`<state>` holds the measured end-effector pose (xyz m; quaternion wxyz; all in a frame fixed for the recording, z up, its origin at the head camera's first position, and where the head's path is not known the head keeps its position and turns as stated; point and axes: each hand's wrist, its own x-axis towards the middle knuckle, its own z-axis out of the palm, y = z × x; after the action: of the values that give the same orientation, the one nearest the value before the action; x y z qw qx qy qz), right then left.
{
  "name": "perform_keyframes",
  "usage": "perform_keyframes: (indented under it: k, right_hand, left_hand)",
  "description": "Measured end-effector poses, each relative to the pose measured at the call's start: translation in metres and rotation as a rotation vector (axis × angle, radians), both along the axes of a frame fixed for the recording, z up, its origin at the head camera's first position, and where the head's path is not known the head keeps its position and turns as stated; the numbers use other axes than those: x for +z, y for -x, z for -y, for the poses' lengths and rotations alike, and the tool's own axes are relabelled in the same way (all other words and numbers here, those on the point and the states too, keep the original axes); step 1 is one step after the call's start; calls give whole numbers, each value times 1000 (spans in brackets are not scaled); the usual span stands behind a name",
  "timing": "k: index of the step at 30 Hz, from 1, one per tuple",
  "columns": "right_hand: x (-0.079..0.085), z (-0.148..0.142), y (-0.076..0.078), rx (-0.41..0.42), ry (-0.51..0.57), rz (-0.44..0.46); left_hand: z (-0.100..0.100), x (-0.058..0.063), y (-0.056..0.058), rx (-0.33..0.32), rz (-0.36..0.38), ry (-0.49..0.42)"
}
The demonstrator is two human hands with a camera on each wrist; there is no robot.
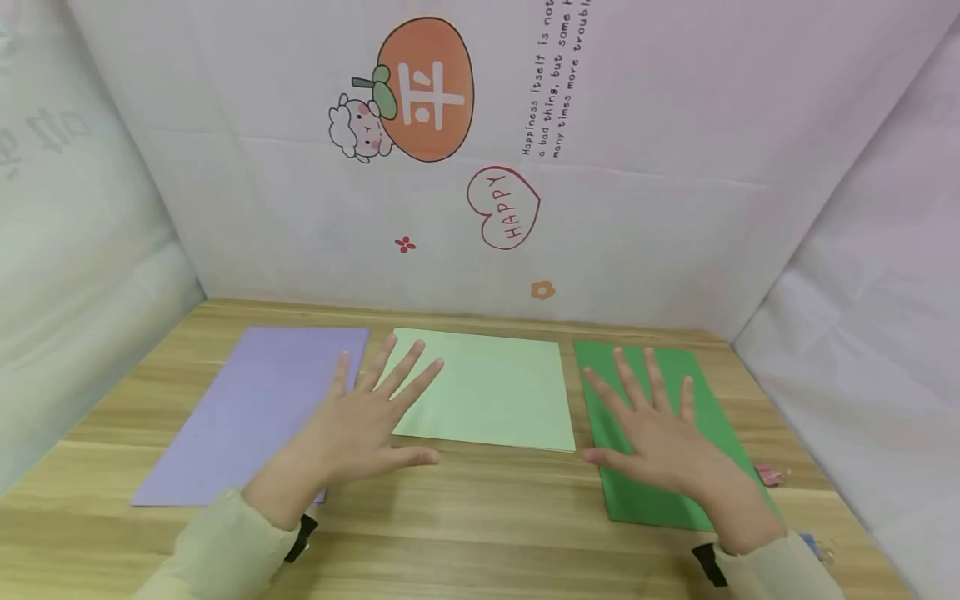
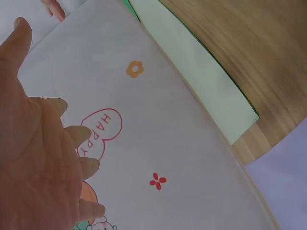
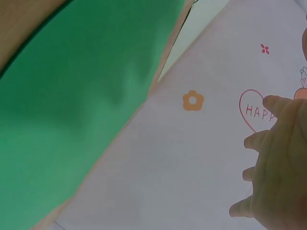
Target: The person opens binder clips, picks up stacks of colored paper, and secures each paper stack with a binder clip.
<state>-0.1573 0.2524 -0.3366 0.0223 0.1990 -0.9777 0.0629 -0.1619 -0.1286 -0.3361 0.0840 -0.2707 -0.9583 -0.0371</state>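
The pale green sheet (image 1: 495, 392) lies mid-way along the counter's (image 1: 465, 525) far edge, the purple sheet (image 1: 232, 408) toward its left edge, the dark green sheet (image 1: 645, 502) toward its right. My left hand (image 1: 363, 429) hangs over the purple one's right side, my right hand (image 1: 660, 437) over the dark green; on both, the fingers are spread apart, holding nothing. I'd best hover lightly so no sheet slides, with my right sleeve (image 1: 780, 571) clear of the pink clip (image 1: 768, 475) and blue clip (image 1: 812, 546) by the right edge.
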Motion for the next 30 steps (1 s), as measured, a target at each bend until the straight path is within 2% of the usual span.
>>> perform_keyframes:
  k: [12,22,30]
  right_hand:
    - [0,-18,4,-45,64,26]
    - [19,-38,10,-148,109,60]
    - [23,-69,4,-225,146,89]
  left_hand:
    - [-17,-3,3,-83,3,-17]
    - [-42,0,14,-195,41,10]
    - [-65,-2,11,-280,87,50]
